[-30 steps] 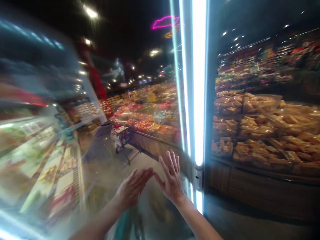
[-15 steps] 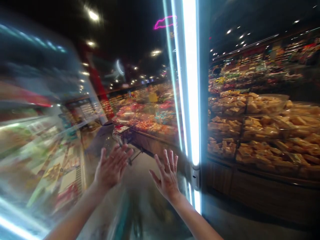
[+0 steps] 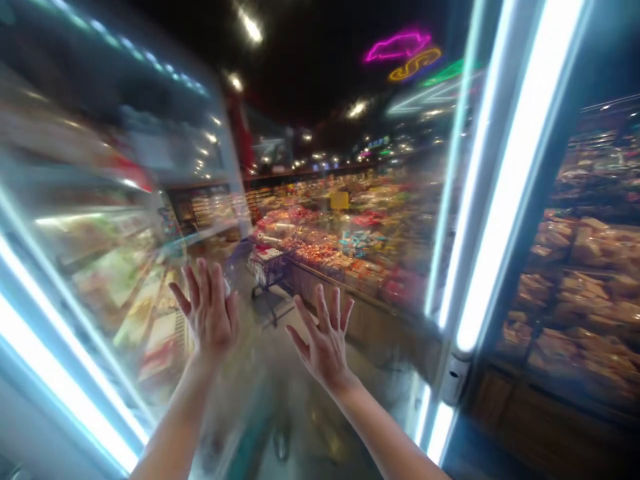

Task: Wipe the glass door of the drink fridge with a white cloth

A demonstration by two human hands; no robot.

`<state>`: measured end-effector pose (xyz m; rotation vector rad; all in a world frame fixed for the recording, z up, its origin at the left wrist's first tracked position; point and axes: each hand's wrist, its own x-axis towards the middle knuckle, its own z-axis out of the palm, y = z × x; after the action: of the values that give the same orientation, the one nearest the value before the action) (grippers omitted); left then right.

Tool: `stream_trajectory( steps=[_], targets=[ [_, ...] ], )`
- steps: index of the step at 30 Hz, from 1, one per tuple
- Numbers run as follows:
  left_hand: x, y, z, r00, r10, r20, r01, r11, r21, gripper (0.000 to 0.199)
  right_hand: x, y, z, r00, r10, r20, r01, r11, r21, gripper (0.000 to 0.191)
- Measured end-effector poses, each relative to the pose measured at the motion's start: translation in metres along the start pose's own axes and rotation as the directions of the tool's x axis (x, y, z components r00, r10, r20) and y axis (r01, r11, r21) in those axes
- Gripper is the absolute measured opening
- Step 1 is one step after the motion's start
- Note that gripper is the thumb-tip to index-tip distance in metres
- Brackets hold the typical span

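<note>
Both hands reach forward, backs toward me, with nothing seen in either. My left hand (image 3: 213,310) has its fingers up and partly spread, the thumb side slightly blurred. A little lower to its right, my right hand (image 3: 324,340) spreads its fingers wide. A hazy, see-through pane seems to lie before the hands; whether the palms touch it I cannot tell. Beyond and between them stands a shopping cart (image 3: 269,267) with goods in it, beside a long display counter (image 3: 360,307) piled with packaged goods.
Bright tube lights (image 3: 520,180) slant down on the right, and more light strips (image 3: 65,373) cross the lower left. Blurred shelves of produce (image 3: 110,273) line the left. Bins of packaged food (image 3: 585,300) stand at right. Neon signs (image 3: 400,47) hang above.
The view has swung left, so the tube lights and counter sit further right. My left hand has turned more upright; the right hand stays raised with its fingers spread.
</note>
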<state>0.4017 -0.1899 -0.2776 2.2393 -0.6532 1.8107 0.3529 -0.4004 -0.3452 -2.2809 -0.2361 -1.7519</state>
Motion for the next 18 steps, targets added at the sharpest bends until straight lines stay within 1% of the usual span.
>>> stream_trajectory(
  steps=[1, 2, 4, 5, 6, 7, 8, 10, 11, 12, 13, 16, 17, 18],
  targets=[
    [-0.012, 0.000, 0.000, 0.999, -0.048, -0.013, 0.048, 0.999, -0.008, 0.078, -0.001, -0.008, 0.005, 1.000, -0.007, 0.003, 0.007, 1.000, 0.003, 0.087],
    [-0.029, 0.002, 0.000, 0.998, -0.060, -0.029, 0.060, 0.998, -0.014, 0.079, -0.003, -0.016, 0.009, 1.000, -0.015, 0.003, 0.015, 1.000, 0.004, 0.088],
    [-0.065, 0.007, 0.001, 1.000, -0.001, -0.027, 0.001, 1.000, -0.015, 0.080, -0.009, -0.030, 0.018, 1.000, -0.030, -0.003, 0.030, 1.000, 0.001, 0.088],
    [-0.079, 0.005, 0.000, 0.999, 0.023, -0.022, -0.024, 1.000, -0.018, 0.080, -0.011, -0.035, 0.021, 1.000, -0.029, -0.009, 0.029, 1.000, -0.001, 0.087],
    [-0.086, -0.001, -0.001, 0.999, 0.037, -0.018, -0.038, 0.999, -0.018, 0.080, -0.013, -0.040, 0.024, 1.000, -0.019, -0.018, 0.019, 1.000, -0.003, 0.087],
    [-0.087, -0.011, -0.003, 0.999, 0.028, -0.017, -0.028, 0.999, -0.015, 0.081, -0.015, -0.044, 0.027, 1.000, -0.002, -0.029, 0.002, 1.000, -0.004, 0.087],
    [-0.082, -0.023, -0.006, 1.000, -0.003, -0.018, 0.003, 1.000, -0.009, 0.081, -0.015, -0.047, 0.029, 0.999, 0.021, -0.043, -0.021, 1.000, -0.005, 0.088],
    [-0.068, -0.050, -0.011, 0.994, -0.106, -0.033, 0.106, 0.994, 0.007, 0.082, -0.016, -0.053, 0.032, 0.995, 0.065, -0.070, -0.066, 0.998, -0.006, 0.088],
    [-0.064, -0.061, -0.014, 0.988, -0.150, -0.041, 0.150, 0.989, 0.012, 0.082, -0.017, -0.056, 0.034, 0.994, 0.077, -0.078, -0.078, 0.997, -0.008, 0.088],
    [-0.065, -0.068, -0.016, 0.983, -0.179, -0.044, 0.180, 0.984, 0.014, 0.081, -0.019, -0.060, 0.037, 0.994, 0.076, -0.079, -0.077, 0.997, -0.010, 0.088],
    [-0.072, -0.072, -0.018, 0.981, -0.190, -0.046, 0.191, 0.982, 0.012, 0.081, -0.021, -0.063, 0.039, 0.995, 0.063, -0.074, -0.064, 0.998, -0.012, 0.088],
    [-0.105, -0.074, -0.022, 0.985, -0.163, -0.052, 0.163, 0.987, -0.001, 0.084, -0.028, -0.075, 0.048, 0.998, 0.012, -0.057, -0.012, 1.000, -0.008, 0.090],
    [-0.112, -0.078, -0.024, 0.986, -0.159, -0.057, 0.159, 0.987, -0.006, 0.084, -0.031, -0.079, 0.050, 0.998, 0.010, -0.061, -0.011, 1.000, -0.010, 0.090],
    [-0.112, -0.084, -0.027, 0.984, -0.165, -0.064, 0.165, 0.986, -0.009, 0.084, -0.033, -0.083, 0.053, 0.997, 0.021, -0.073, -0.022, 1.000, -0.015, 0.090]
  ],
)
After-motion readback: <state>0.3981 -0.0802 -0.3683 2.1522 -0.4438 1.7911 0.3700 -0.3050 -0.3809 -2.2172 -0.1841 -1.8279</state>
